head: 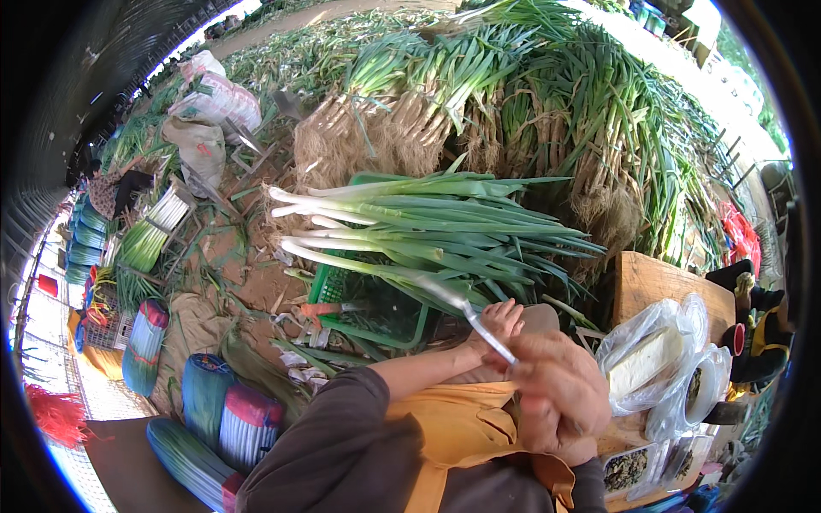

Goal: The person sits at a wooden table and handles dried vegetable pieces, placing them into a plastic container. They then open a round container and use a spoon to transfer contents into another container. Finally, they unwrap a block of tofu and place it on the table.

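Note:
Large green onions (410, 224) with white stalks lie side by side across a green plastic basket (420, 320), their roots to the left. My right hand (558, 391), blurred, is closed around a spoon-like metal utensil (490, 336) whose blurred end points up and left over the leaves. My left hand (500, 324) lies beside it above my lap, fingers spread, with nothing seen in it; part of it is hidden behind the right hand. A knife with an orange handle (324, 309) rests on the basket's left edge.
Unpeeled onion bundles (397, 128) stand behind the basket. Wrapped bundles (250, 426) are at the lower left. A wooden table (673, 288) at the right holds a plastic bag with a white block (644, 362) and food containers (625, 468). A person (109, 192) sits far left.

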`<state>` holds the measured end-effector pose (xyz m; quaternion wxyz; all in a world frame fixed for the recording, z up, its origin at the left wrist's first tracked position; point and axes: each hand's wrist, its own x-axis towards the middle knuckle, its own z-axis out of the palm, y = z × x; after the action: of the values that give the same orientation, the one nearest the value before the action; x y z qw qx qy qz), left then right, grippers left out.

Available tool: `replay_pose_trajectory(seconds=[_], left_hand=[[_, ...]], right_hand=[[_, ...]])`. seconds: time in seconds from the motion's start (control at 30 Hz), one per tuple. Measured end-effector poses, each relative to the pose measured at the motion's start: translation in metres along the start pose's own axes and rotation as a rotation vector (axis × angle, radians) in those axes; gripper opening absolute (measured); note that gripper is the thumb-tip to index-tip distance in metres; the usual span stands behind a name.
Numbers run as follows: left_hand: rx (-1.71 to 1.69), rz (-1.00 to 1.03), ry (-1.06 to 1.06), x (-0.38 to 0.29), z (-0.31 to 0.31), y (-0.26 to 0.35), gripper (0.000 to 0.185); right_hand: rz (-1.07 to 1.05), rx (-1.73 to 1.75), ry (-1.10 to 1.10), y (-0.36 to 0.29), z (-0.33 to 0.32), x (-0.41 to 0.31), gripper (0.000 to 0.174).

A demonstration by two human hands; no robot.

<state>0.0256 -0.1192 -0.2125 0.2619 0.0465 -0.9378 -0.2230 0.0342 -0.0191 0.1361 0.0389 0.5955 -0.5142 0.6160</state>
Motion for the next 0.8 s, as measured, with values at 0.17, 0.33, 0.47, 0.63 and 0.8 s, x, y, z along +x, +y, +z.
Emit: replay_pose_trajectory(seconds=[0.17,0.33,0.47,0.63,0.8], left_hand=[[-0.132,-0.064,-0.061,0.002,-0.004,-0.006,0.041],[-0.174,-0.092,-0.060,0.001,-0.003,-0.012,0.036],[-0.063,0.069,-0.007,-0.003,-0.002,-0.014,0.033],[-0.057,0.074,-0.075,0.000,-0.014,-0.008,0.033],[-0.156,0.143,0.138,0.001,-0.029,0.007,0.022]], right_hand=[[0.447,-0.035,0.217,0.011,0.034,-0.032,0.020],[0.483,-0.027,0.237,0.015,0.048,-0.038,0.022],[0.459,-0.129,0.347,0.008,0.047,-0.040,0.034],[0.492,-0.158,0.414,0.000,0.057,-0.041,0.040],[0.466,-0.262,0.410,-0.008,0.055,-0.050,0.039]])
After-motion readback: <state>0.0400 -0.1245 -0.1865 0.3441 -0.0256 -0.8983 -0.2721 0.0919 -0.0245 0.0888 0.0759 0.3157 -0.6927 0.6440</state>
